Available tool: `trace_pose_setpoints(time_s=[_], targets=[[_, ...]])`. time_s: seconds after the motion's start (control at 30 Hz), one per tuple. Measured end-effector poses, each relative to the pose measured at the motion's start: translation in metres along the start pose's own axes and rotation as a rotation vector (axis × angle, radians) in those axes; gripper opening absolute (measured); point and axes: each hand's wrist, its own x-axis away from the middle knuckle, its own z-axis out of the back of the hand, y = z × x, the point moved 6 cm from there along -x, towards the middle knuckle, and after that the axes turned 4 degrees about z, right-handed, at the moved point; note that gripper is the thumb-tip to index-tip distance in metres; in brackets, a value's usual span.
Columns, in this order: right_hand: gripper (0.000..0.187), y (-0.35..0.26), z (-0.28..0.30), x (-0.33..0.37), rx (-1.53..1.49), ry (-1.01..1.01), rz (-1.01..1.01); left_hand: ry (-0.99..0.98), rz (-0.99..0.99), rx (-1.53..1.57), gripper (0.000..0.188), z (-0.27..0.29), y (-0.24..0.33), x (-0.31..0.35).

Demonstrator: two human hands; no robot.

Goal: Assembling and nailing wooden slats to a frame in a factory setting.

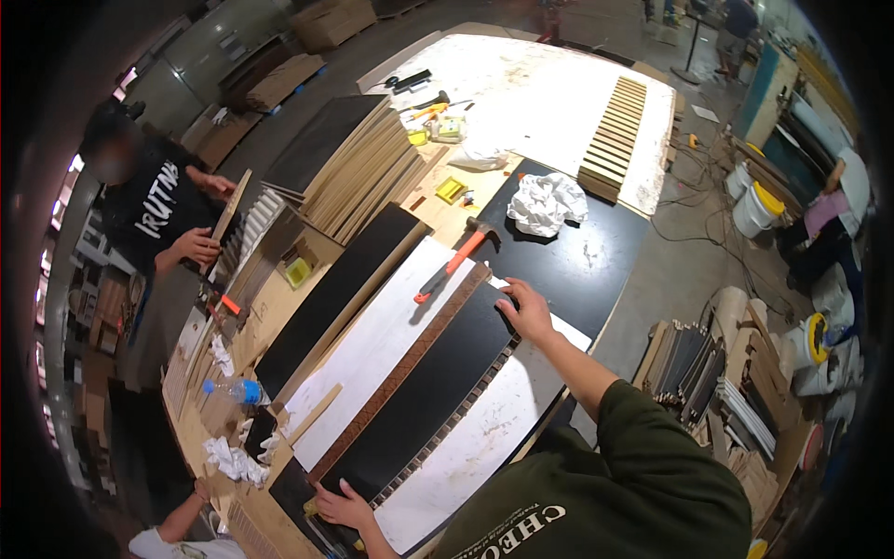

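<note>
A long black panel lies slantwise before me on a white marbled board, with a notched strip along its near long edge. My left hand grips its near left end, thumb on the black face. At the far right end, my right hand is closed around the corner. A brown patterned strip runs along the panel's far long edge. Beyond it, a claw hammer with an orange and grey handle rests on a white board. A thin wooden stick lies near the board's left end.
Another black panel and stacked wooden strips lie farther off. Crumpled white cloth sits on a black sheet; a slatted stack stands behind. A plastic bottle lies at left. A co-worker holds a wooden piece across the table.
</note>
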Motion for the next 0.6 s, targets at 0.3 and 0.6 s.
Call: trace_pose_setpoints(time_s=[0.3,0.6], targets=[[0.034,0.006,0.008,0.001,-0.068,-0.132,0.072,-0.501,-0.615,0.39,0.086,0.053,0.283,0.087],[0.067,0.014,0.04,-0.01,-0.292,-0.5,0.378,-0.583,-0.747,0.267,0.06,0.042,0.468,-0.023]])
